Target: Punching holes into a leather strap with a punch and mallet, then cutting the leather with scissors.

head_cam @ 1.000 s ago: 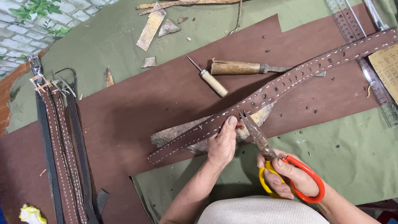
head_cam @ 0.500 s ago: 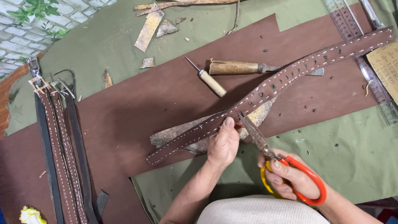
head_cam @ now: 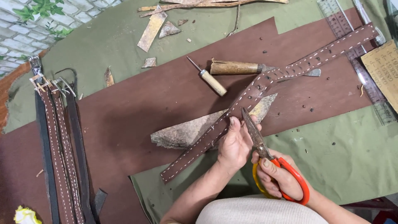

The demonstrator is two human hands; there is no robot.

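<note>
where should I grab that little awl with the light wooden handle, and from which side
Grip the awl by its pale wooden handle, the thick rounded end pointing toward the stitched belt strap. Probably come from above: the metal spike points up-left, away from the handle, and the brown leather sheet around it lies flat.

Our left hand (head_cam: 234, 146) and right hand (head_cam: 278, 177) are bare, forearms unsleeved; below the wrists we see pale ribbed cloth (head_cam: 257, 212), perhaps a knitted top.
</note>
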